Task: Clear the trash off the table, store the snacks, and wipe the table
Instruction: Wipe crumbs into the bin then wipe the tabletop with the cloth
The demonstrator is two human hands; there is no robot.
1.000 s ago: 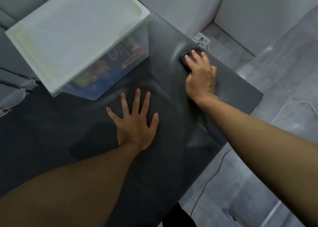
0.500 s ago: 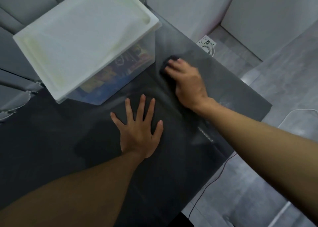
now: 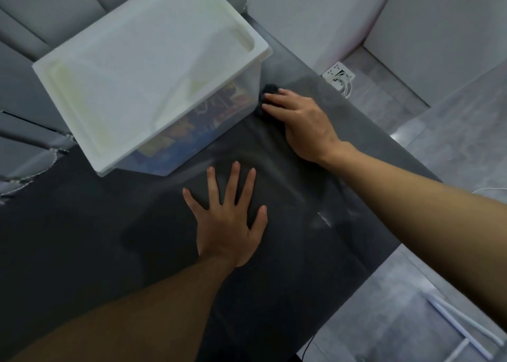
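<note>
The dark cloth [image 3: 266,91] lay on the table [image 3: 274,293], touching the lidded snack box [image 3: 153,68] at its right corner, ahead and right of the person. Of the 2 hands, the right hand [image 3: 304,123] covered it, fingers stretched over it and pressing; the left hand [image 3: 227,224] rested flat on the table, fingers spread, well apart from the cloth.

Both bare forearms are stretching forward. The left hand [image 3: 229,221] is lying flat, palm down, fingers spread wide. The right hand [image 3: 301,123] is reaching farther out, palm down, fingers pointing left.
</note>
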